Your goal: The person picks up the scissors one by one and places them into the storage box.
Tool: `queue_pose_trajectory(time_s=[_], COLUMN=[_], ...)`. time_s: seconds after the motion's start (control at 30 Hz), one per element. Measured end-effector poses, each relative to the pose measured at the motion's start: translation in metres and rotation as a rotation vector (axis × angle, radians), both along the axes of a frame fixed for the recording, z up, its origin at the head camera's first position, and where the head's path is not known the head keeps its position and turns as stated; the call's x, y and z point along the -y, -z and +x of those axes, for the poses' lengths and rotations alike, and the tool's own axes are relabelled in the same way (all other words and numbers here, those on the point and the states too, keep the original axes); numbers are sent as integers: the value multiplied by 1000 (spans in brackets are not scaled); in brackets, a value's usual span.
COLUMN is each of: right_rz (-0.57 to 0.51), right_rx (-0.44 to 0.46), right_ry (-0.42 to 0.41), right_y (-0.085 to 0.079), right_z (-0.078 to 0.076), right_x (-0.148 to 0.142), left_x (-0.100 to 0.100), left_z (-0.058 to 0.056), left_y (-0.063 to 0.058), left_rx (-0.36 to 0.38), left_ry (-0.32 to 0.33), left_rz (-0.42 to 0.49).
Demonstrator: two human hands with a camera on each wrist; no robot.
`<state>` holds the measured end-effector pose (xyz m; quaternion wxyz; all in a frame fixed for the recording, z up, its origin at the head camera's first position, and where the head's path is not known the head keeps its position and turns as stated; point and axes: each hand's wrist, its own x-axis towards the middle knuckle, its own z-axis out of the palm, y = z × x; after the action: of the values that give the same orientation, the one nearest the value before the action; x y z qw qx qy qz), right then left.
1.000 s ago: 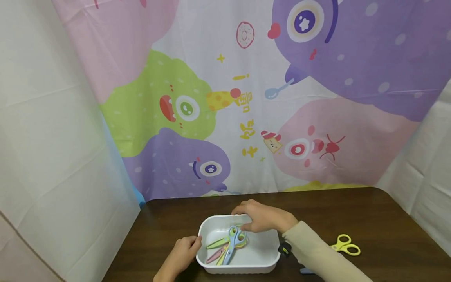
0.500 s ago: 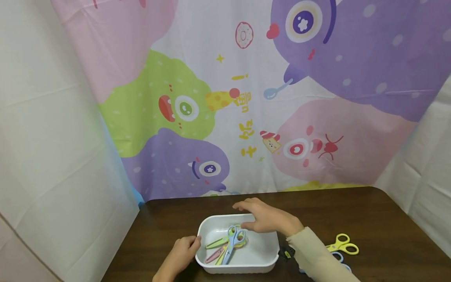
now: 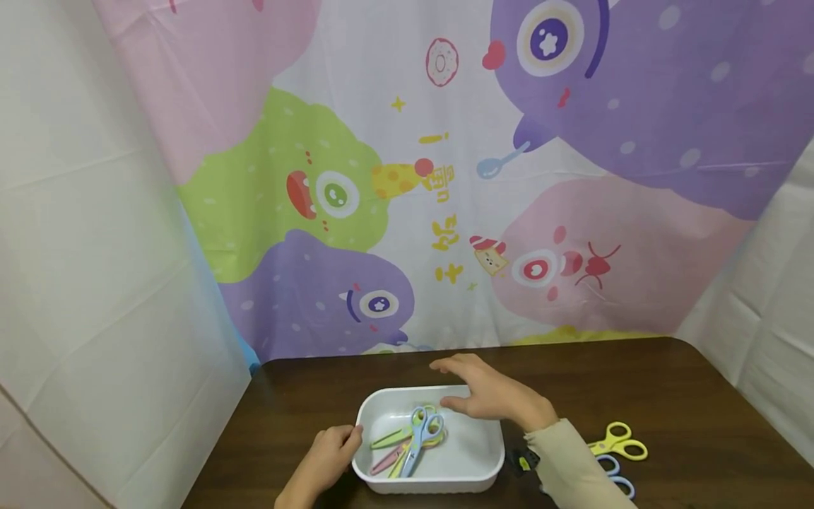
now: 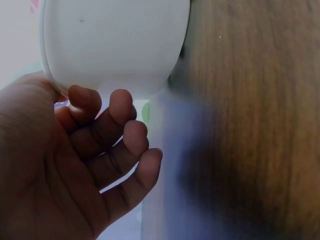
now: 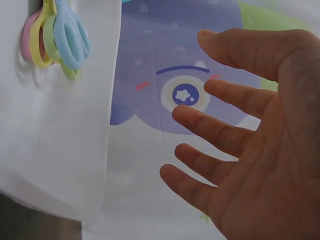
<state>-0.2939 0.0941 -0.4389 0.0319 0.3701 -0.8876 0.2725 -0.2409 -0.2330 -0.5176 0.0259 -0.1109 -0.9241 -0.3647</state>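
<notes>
A white plastic basin (image 3: 470, 452) stands on the table, with several scissors lying in a pile inside. On top are blue-handled scissors (image 3: 420, 440); green scissors (image 3: 389, 438) and pink scissors (image 3: 385, 461) lie under them, along with a yellow pair. My left hand (image 3: 327, 459) holds the basin's left rim, the thumb over the edge; in the left wrist view its fingers (image 4: 135, 137) curl below the wall. Above the far right part of the basin hovers my right hand (image 3: 492, 392), fingers spread and nothing held. The right wrist view shows the scissors' handles (image 5: 70, 37) apart from it.
Yellow-handled scissors (image 3: 617, 441) and blue-handled scissors (image 3: 615, 475) lie on the brown table (image 3: 305, 396) to the right, partly behind the right sleeve (image 3: 575, 459). A cartoon-printed cloth (image 3: 445, 304) hangs behind the table.
My right hand has let go of the basin's far rim and shifted slightly right, its fingers spreading. The blue scissors on the table show more from behind the sleeve. My left hand stays put.
</notes>
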Motion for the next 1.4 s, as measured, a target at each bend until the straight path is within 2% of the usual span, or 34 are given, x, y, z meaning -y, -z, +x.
queue_pose_trajectory(time_s=[0.53,0.83,1.4], right_rz=[-60,-22,-32], right_rx=[30,39,54], right_ry=[50,87,144], right_y=[6,12,27], right_z=[3,6,9], right_x=[-20,-36,-60], left_x=[0,-2,-1], left_z=[0,1,0], left_y=[0,0,3], left_rx=[4,9,4], left_ry=[0,1,-14], left_rz=[5,4,10])
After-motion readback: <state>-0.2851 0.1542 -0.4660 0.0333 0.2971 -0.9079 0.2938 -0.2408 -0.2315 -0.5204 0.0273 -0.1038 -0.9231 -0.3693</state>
